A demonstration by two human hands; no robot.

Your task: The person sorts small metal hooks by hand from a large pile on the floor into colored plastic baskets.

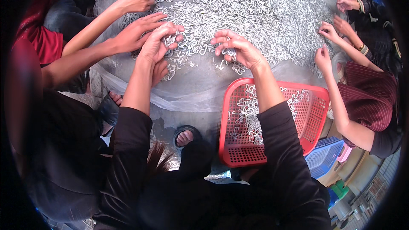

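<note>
A broad heap of small silvery metal hooks (243, 4), many bent like an S, covers the grey surface before me. My left hand (156, 44), palm turned up, has its fingers curled around several of these hooks (169, 41). Opposite it, at the near edge of the heap, my right hand (243, 51) is bent over a few more hooks (230, 53), partly hidden by the fingers. Below my right forearm stands a red plastic basket (313, 123) with a pile of hooks (247, 113) inside, and the forearm hides part of that pile.
Other people's hands (142, 27) work close on my left, one beneath my left wrist. More hands (326, 57) reach in from the right. Translucent sheeting (183, 100) hangs over the near edge. A blue basket (324, 157) stands at the lower right, and a sandalled foot (185, 138) shows below.
</note>
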